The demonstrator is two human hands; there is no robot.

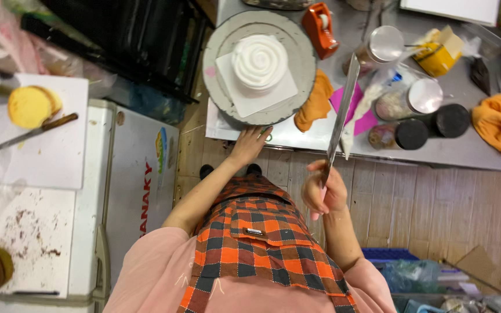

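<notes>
Steel spatula, long and flat, is clamped in my right hand by its handle, blade pointing far toward the desk. My left hand rests open, fingers apart, on the near rim of the grey turntable. On it sits the white swirl-topped cake on a white square board. Judged stage: smoothing the icing; next, the blade must meet the cake's side squarely. Clearance is tight: orange cloth and lidded jars crowd the right; the desk edge lies just beside my left hand.
</notes>
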